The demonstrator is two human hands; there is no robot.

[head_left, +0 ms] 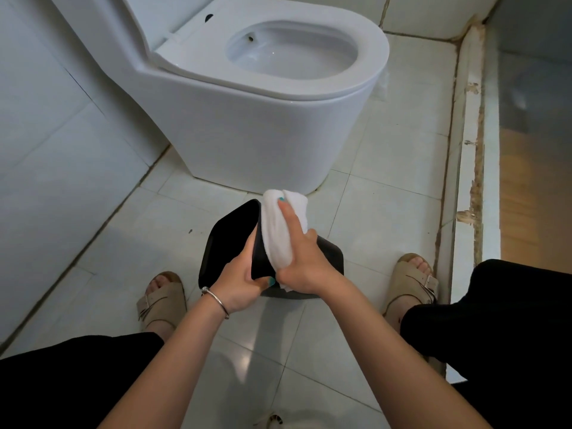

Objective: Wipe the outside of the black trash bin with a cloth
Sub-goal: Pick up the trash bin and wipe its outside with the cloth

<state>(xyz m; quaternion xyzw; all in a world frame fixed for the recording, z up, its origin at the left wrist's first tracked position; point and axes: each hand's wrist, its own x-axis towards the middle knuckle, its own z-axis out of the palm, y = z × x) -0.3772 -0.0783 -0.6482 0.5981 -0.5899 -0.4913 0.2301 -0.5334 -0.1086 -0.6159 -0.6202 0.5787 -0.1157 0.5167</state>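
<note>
A small black trash bin (227, 239) stands tilted on the tiled floor between my feet, its open mouth turned to the left. My left hand (240, 283) grips the bin's near edge, thumb on the outer wall. A white cloth (278, 233) lies folded over the bin's outer side. My right hand (301, 255) holds the cloth against the bin, with the index finger stretched up along it and the other fingers curled round its lower end.
A white toilet (257, 97) with its seat down stands just beyond the bin. A tiled wall (46, 134) runs on the left; a raised tiled curb (467, 150) on the right. My sandalled feet (162, 297) flank the bin.
</note>
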